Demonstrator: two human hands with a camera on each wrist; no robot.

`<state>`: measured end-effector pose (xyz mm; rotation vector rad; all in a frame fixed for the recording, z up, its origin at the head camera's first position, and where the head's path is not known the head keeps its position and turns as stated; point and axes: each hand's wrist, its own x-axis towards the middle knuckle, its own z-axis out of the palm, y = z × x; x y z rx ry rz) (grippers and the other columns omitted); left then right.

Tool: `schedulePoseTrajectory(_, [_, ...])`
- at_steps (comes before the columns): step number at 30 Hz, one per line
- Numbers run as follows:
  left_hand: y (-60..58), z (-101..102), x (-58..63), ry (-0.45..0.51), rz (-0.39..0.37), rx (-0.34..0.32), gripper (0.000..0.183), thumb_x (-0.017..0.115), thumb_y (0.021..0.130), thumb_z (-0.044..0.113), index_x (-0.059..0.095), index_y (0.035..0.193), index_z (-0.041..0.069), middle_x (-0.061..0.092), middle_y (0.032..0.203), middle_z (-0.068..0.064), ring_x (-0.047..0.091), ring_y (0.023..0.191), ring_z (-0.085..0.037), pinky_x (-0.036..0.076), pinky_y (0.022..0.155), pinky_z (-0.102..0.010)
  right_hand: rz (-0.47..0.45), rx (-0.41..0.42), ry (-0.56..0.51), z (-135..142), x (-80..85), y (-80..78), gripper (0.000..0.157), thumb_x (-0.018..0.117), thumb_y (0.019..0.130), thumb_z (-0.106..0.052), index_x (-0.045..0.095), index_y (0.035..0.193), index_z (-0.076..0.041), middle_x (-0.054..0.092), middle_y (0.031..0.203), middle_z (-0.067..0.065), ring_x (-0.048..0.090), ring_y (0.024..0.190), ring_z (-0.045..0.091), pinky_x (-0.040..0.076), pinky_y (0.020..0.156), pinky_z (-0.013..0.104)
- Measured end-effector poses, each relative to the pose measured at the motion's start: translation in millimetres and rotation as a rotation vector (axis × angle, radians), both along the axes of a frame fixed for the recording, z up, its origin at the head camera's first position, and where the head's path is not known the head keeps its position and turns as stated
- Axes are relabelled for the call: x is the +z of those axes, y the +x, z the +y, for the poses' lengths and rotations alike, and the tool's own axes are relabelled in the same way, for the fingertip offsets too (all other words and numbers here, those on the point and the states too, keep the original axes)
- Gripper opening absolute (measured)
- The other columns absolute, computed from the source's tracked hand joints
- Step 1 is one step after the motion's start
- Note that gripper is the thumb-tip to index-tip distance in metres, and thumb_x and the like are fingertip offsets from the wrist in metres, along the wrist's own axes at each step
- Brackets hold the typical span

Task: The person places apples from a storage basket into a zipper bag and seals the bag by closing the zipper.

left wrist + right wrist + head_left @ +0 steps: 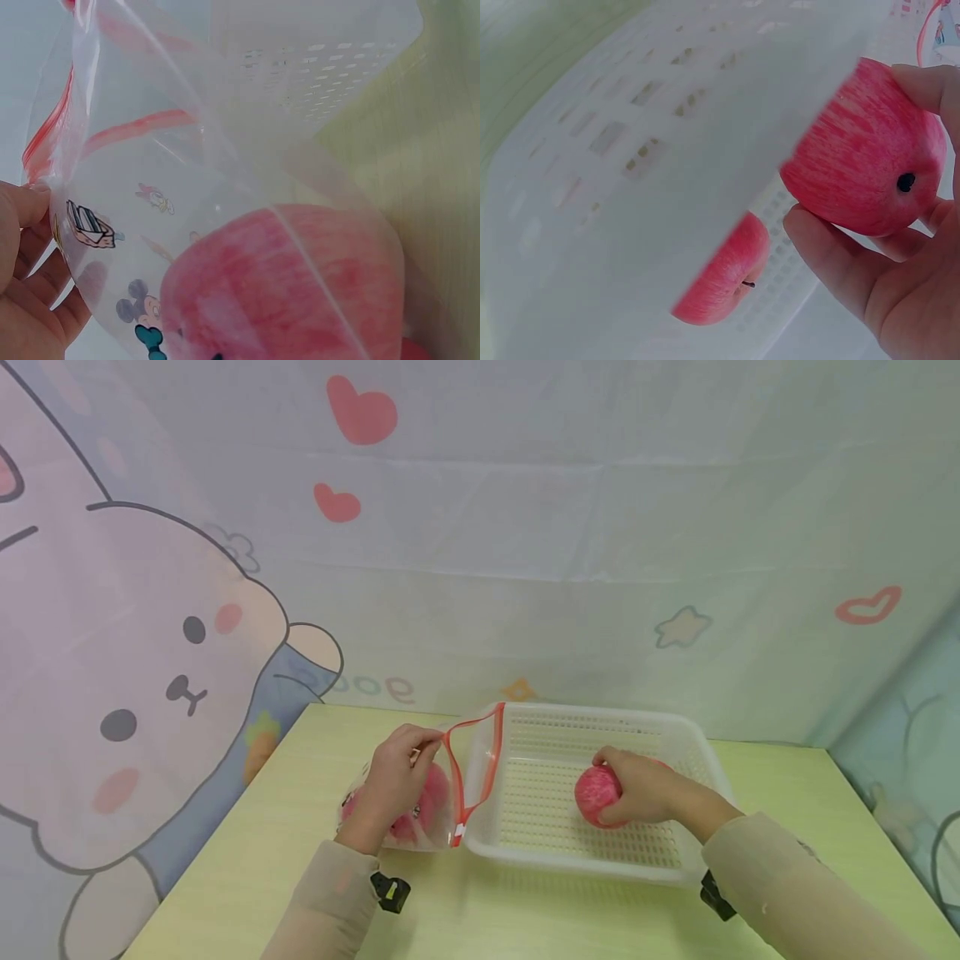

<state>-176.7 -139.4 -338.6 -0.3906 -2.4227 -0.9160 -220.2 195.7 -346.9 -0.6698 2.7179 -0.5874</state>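
My left hand (393, 777) pinches the edge of a clear zip bag (180, 187) with a red seal and cartoon prints. The bag's mouth gapes toward the basket. A pinkish-red apple (292, 285) lies inside it, and more red fruit shows through the plastic in the head view. My right hand (647, 787) grips another red apple (870, 150) inside the white plastic basket (570, 862), thumb and fingers around its sides. One more apple (731, 274) sits in the basket, partly hidden by the basket wall in the right wrist view and mostly behind my hand in the head view.
The basket has perforated walls and stands on a pale yellow-green table (247, 868), right against the bag's mouth. Behind the table hangs a cloth backdrop (510, 560) printed with hearts and a cartoon rabbit. Black straps with small devices sit at both wrists.
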Motion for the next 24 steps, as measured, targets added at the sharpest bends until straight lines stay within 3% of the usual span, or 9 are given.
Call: schedulePoseTrajectory(24, [-0.9, -1, -0.8, 0.014, -0.03, 0.008, 0.012, 0.063, 0.09, 0.006, 0.07, 0.1, 0.006, 0.064, 0.091, -0.005, 0.059, 0.082, -0.016, 0.055, 0.075, -0.037, 0.063, -0.004, -0.1, -13, 2.8, 3.4, 0.068, 0.078, 0.071, -0.032, 0.046, 0.129, -0.014, 0.052, 0.122, 0.008, 0.057, 0.101, 0.02, 0.052, 0.079, 0.038])
